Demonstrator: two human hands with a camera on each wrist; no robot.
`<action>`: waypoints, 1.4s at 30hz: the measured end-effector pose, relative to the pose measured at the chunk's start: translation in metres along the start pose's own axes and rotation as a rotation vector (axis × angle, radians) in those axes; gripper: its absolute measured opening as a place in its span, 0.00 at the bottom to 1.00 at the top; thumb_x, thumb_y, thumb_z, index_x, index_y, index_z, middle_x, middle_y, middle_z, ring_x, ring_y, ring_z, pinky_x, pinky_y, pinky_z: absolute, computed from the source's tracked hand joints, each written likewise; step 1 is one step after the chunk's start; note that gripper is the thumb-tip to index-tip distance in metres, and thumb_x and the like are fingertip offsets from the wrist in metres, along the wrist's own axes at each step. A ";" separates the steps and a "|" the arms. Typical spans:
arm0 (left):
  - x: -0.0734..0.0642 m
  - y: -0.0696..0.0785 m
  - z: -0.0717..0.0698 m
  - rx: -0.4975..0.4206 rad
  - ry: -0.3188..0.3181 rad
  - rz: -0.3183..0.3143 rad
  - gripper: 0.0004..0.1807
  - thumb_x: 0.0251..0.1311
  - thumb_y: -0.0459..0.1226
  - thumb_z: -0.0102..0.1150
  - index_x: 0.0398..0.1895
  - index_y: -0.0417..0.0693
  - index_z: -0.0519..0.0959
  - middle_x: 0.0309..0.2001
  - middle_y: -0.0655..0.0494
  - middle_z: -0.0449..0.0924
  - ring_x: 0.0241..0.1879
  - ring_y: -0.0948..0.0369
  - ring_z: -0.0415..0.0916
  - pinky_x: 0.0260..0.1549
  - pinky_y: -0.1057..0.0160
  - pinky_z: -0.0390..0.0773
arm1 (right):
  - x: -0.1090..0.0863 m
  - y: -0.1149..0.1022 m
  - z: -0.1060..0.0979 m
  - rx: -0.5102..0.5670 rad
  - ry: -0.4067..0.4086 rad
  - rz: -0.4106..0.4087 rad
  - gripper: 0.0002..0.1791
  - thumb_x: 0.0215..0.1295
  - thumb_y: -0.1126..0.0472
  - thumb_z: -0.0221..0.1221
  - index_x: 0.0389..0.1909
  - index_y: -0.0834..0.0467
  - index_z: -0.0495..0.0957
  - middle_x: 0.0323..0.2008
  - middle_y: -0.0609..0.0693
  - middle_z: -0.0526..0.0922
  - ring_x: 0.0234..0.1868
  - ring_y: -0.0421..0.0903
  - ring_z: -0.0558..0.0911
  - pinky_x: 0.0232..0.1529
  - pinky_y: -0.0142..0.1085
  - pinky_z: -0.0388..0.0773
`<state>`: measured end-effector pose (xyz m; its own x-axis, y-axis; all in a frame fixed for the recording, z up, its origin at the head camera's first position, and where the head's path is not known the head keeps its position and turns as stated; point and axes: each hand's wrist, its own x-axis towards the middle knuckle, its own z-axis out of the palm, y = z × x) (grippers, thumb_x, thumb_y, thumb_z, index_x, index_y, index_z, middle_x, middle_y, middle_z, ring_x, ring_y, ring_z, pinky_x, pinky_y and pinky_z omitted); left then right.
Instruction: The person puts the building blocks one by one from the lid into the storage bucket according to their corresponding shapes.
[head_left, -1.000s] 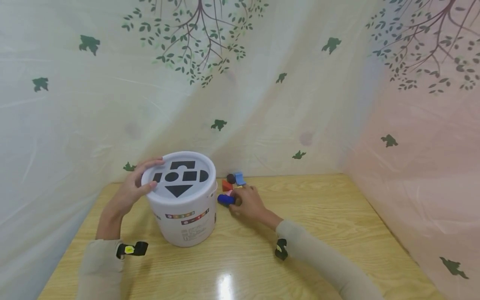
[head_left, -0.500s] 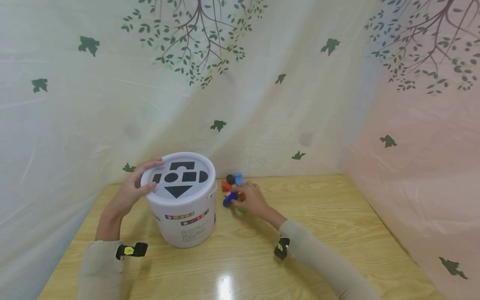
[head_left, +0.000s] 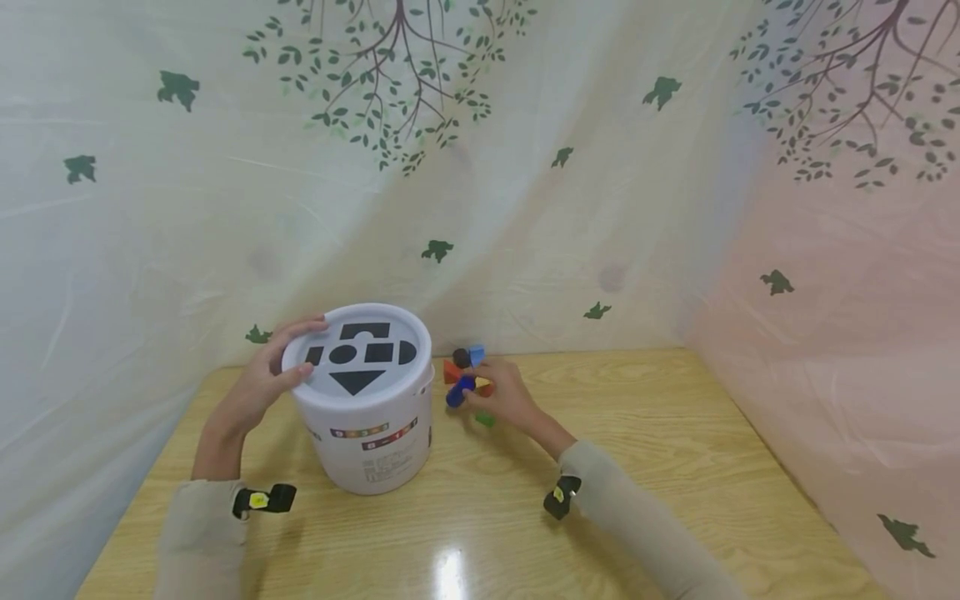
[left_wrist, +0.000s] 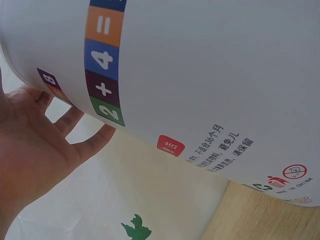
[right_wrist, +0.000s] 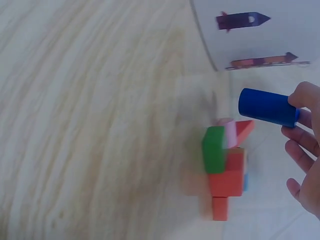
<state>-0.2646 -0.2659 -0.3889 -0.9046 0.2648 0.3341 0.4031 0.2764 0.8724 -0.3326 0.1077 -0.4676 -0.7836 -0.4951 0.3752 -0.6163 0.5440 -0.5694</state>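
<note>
A white lidded bucket (head_left: 375, 450) printed with coloured sums stands at the left of the table. Its lid (head_left: 300, 385) has shaped holes, including a triangle and an arch. My left hand (head_left: 258, 379) grips the bucket's left rim, thumb on the lid and fingers around the side. Beside the bucket my right hand (head_left: 510, 398) pinches a blue cylinder block (right_wrist: 267, 106) between thumb and fingers. In the right wrist view the cylinder is raised over a cluster of blocks, including a green block (right_wrist: 214, 149), a pink one (right_wrist: 229, 133) and a red one (right_wrist: 226, 184).
The wooden table (head_left: 600, 492) runs back to a hanging sheet (head_left: 525, 250) with printed leaves and trees. Near it lie a light-blue block (head_left: 477, 355), a dark round block (head_left: 461, 357) and a red-orange one (head_left: 452, 372).
My right hand has picked up the blue cylinder and tilted it upward, shifting slightly right. A green block now shows beneath the hand. The left hand and bucket have stayed still.
</note>
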 end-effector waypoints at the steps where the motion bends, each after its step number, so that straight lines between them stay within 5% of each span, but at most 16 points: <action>1: 0.000 0.000 0.000 0.001 0.000 0.000 0.31 0.70 0.32 0.52 0.76 0.49 0.64 0.80 0.43 0.49 0.68 0.68 0.58 0.55 0.78 0.70 | 0.000 0.000 -0.001 0.009 0.012 -0.012 0.19 0.61 0.64 0.69 0.53 0.64 0.84 0.46 0.57 0.85 0.48 0.55 0.80 0.52 0.55 0.76; 13: 0.000 -0.001 0.000 0.003 -0.001 -0.010 0.31 0.70 0.33 0.52 0.76 0.50 0.63 0.80 0.45 0.49 0.68 0.66 0.59 0.55 0.77 0.70 | 0.012 -0.015 -0.029 0.059 0.133 -0.080 0.20 0.59 0.64 0.68 0.54 0.61 0.85 0.44 0.57 0.85 0.49 0.60 0.79 0.49 0.43 0.74; 19: -0.001 0.000 -0.001 0.006 -0.005 -0.016 0.31 0.70 0.34 0.52 0.77 0.51 0.63 0.80 0.47 0.49 0.70 0.61 0.58 0.55 0.77 0.70 | 0.023 -0.022 -0.045 0.017 0.171 -0.138 0.19 0.59 0.64 0.69 0.52 0.61 0.85 0.46 0.58 0.85 0.50 0.55 0.79 0.52 0.47 0.75; 32: 0.000 -0.001 -0.003 0.030 -0.019 -0.027 0.31 0.70 0.35 0.53 0.76 0.51 0.63 0.80 0.48 0.51 0.71 0.57 0.59 0.56 0.75 0.69 | 0.047 -0.053 -0.079 0.046 0.181 -0.126 0.20 0.64 0.63 0.67 0.57 0.61 0.83 0.52 0.59 0.82 0.56 0.56 0.76 0.58 0.54 0.75; 36: 0.000 0.000 -0.003 0.053 -0.025 -0.036 0.31 0.70 0.36 0.54 0.76 0.51 0.64 0.80 0.49 0.51 0.74 0.47 0.56 0.60 0.66 0.67 | 0.054 -0.062 -0.084 0.054 0.199 -0.141 0.20 0.65 0.62 0.66 0.58 0.60 0.82 0.52 0.59 0.82 0.57 0.55 0.76 0.59 0.53 0.75; 42: 0.000 0.001 -0.004 0.067 -0.031 -0.045 0.31 0.70 0.36 0.54 0.76 0.50 0.64 0.80 0.48 0.51 0.75 0.42 0.53 0.67 0.37 0.62 | 0.064 -0.074 -0.089 0.059 0.223 -0.176 0.20 0.66 0.61 0.66 0.58 0.60 0.82 0.53 0.57 0.83 0.57 0.54 0.76 0.60 0.52 0.75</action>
<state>-0.2647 -0.2692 -0.3861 -0.9179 0.2784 0.2828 0.3711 0.3502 0.8600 -0.3439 0.0960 -0.3369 -0.6667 -0.4139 0.6198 -0.7440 0.4191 -0.5204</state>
